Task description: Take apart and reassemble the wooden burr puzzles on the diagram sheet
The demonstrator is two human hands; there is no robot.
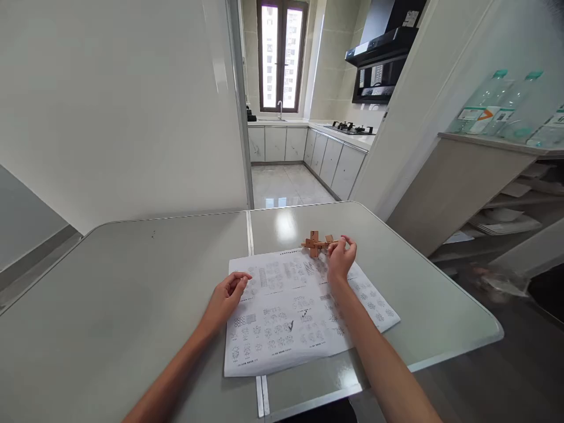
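Note:
My right hand (342, 257) is at the far edge of a printed sheet, its fingers closed around the right end of a small wooden puzzle (314, 244). The puzzle is made of brown pieces crossing one another, with a dark mark on the upright one. My fingers partly hide its right side. Lying under both forearms, the white sheet (282, 329) carries rows of small line diagrams and print. At the sheet's left edge rests my left hand (229, 292), fingers loosely curled, thumb apart from them, with nothing visible in it.
A pale table (132, 294) with a metal seam and rounded corners spreads under everything. To the right, a shelf unit (484, 170) holds clear plastic bottles (484, 106) on top. Beyond the table, a doorway leads to a kitchen with a gas stove (350, 128) and a window (282, 56).

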